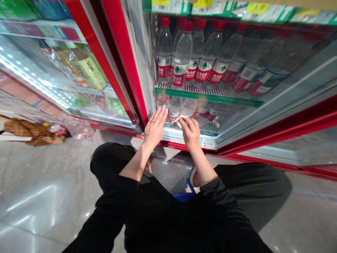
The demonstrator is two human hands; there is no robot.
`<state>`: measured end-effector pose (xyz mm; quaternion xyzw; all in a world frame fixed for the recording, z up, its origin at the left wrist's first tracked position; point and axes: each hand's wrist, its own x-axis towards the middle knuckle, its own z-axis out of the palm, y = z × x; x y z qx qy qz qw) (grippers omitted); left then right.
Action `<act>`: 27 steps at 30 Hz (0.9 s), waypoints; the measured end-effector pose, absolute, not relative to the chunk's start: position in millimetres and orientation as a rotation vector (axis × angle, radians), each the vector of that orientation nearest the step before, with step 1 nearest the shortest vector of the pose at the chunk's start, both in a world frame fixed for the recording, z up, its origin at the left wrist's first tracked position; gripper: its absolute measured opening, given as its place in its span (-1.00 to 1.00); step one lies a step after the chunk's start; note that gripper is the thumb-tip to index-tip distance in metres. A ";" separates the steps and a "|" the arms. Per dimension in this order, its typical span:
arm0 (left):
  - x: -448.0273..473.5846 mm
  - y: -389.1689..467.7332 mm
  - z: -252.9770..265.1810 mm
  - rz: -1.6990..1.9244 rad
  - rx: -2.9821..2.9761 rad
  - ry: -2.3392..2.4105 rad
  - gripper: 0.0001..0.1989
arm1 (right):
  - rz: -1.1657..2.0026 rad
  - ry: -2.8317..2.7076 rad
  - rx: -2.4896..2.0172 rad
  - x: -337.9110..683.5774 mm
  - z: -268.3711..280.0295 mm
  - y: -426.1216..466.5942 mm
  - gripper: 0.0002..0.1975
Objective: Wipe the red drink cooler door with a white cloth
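My right hand (191, 133) pinches a crumpled white tissue or cloth (179, 120) in front of the lower row of water bottles. To its left, my left hand (154, 128) is stretched out, fingers straight, a ring on one of them. Its fingertips overlap a clear bottle (162, 100) on the lower shelf; whether they touch it I cannot tell. Above both hands, water bottles (181, 56) with red caps and red-and-white labels stand on a wire shelf with a green front strip (210, 96).
Red frames (129, 52) edge the fridge, and another red frame (279, 126) slants across the right. A neighbouring fridge on the left holds tea bottles (84, 66). Clear plastic wrap (80, 128) and a brown plush-like item (25, 128) lie at floor level. Something blue (184, 196) shows between my knees.
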<state>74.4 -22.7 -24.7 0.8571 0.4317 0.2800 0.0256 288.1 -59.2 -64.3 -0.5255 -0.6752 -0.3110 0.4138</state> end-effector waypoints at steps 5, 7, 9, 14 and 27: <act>73.2 -24.8 -26.4 0.877 2.648 1.291 -0.31 | -0.829 -1.502 -1.374 288.7 -50.5 -55.8 -0.60; 72.5 -23.8 -28.5 0.907 2.652 1.279 -0.32 | -0.799 -1.526 -1.359 275.4 -42.4 -47.9 -0.61; 71.1 -21.8 -30.5 0.946 2.657 1.280 -0.34 | -0.744 -1.627 -1.364 261.8 -38.7 -42.7 -0.61; 67.1 -16.5 -33.8 1.021 2.675 1.306 -0.35 | -0.665 -1.778 -1.417 262.6 -52.2 -53.6 -0.59; 72.4 -18.4 -30.9 0.949 2.715 1.266 -0.20 | -0.507 -1.622 -1.489 278.7 -48.0 -51.4 -0.59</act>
